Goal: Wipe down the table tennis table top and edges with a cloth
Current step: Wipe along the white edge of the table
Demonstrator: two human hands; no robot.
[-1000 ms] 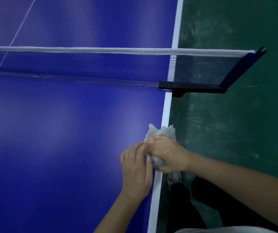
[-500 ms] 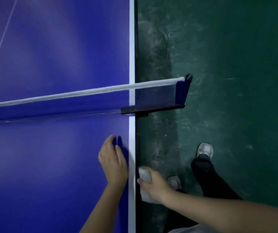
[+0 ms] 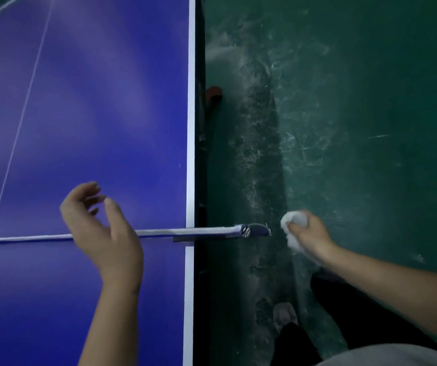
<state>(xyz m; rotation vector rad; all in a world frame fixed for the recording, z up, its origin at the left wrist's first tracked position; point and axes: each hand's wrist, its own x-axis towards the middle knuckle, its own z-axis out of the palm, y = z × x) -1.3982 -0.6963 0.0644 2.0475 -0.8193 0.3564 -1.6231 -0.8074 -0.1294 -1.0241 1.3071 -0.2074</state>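
The blue table tennis table [image 3: 106, 114] fills the left half of the head view, its white side edge line [image 3: 191, 128] running top to bottom. The net [image 3: 185, 231] crosses it as a thin white-topped band, seen almost from straight above. My left hand [image 3: 101, 228] hovers over the net with fingers apart and curled, holding nothing. My right hand [image 3: 308, 233] is out over the floor just past the net post's end, closed on a crumpled white cloth [image 3: 295, 220]. The cloth is apart from the table.
Scuffed green floor [image 3: 357, 114] lies right of the table. The black net clamp [image 3: 257, 230] juts past the table side. A small reddish object [image 3: 214, 93] sits under the table edge farther along. My shoe [image 3: 286, 315] and dark trouser legs are below.
The view has moved forward until it is over the net. My left hand lifted off the table top to above the net. My right hand carried the cloth from the table's side out past the net post.
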